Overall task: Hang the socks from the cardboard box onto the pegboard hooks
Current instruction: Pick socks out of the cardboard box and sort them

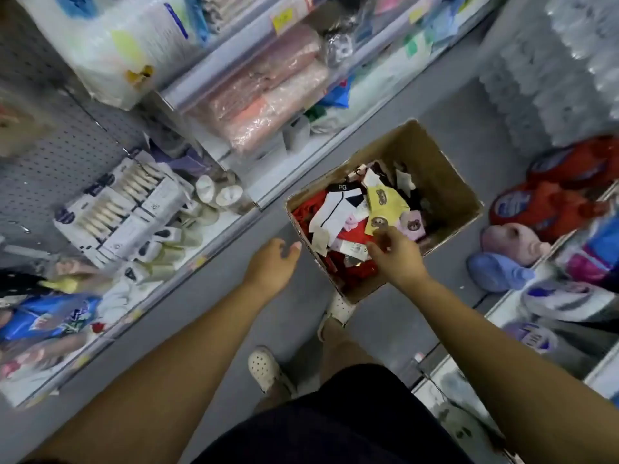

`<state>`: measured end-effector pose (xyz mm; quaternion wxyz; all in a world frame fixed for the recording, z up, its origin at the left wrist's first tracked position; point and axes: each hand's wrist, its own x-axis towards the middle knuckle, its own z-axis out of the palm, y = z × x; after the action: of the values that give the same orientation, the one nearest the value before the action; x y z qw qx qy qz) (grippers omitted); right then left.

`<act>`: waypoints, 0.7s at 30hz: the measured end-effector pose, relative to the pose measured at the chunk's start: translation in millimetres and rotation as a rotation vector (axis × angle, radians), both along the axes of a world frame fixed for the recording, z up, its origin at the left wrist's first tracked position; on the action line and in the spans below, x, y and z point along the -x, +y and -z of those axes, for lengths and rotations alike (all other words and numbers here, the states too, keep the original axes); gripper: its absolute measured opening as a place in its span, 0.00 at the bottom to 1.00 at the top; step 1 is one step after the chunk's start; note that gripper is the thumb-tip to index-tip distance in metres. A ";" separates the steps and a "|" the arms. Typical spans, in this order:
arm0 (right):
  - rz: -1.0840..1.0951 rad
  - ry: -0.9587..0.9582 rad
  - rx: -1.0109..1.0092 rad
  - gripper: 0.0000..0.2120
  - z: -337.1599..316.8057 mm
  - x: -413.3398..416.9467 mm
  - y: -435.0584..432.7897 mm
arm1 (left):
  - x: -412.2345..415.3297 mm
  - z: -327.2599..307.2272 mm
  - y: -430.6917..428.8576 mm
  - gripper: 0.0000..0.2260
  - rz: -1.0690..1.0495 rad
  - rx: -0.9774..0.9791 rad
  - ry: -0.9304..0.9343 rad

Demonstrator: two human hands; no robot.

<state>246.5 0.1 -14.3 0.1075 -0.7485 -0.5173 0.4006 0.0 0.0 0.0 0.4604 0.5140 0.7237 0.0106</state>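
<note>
Reaching down into the cardboard box (pixel 432 162), the right hand (pixel 395 252) hovers over the heap of socks (pixel 348 212). Its fingers are curled and its fingertips lie at the near edge of a yellow sock (pixel 385 202) printed with bears. Motion blur hides whether anything is pinched, so its grip cannot be told. The left hand (pixel 271 266) hangs just outside the box, at 9 o'clock of its near corner, fingers spread and relaxed, holding nothing. The box stands on the grey floor (pixel 234 329) at about 1 o'clock of the person's feet, with red, white, black and pink socks mixed inside. The pegboard (pixel 50 155) stands at 10 o'clock of the box, with packs of pale socks (pixel 117 205) hanging on it. A white clog (pixel 264 366) shows at 6 o'clock of the left hand.
</note>
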 end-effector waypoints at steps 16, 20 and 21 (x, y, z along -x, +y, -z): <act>0.571 0.492 0.383 0.19 110.8 41.6 95.0 | -14.9 54.5 40.5 0.14 -0.361 -0.078 -0.114; 0.462 0.425 0.284 0.16 94.9 42.2 95.8 | -18.4 53.6 40.4 0.15 -0.398 -0.060 -0.140; 0.426 0.426 0.242 0.14 87.9 37.8 95.9 | -18.4 53.2 40.1 0.15 -0.399 -0.055 -0.144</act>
<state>208.7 95.9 -102.2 0.2049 -0.7466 -0.2635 0.5755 18.4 40.1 -53.2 0.4855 0.3709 0.7757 0.1582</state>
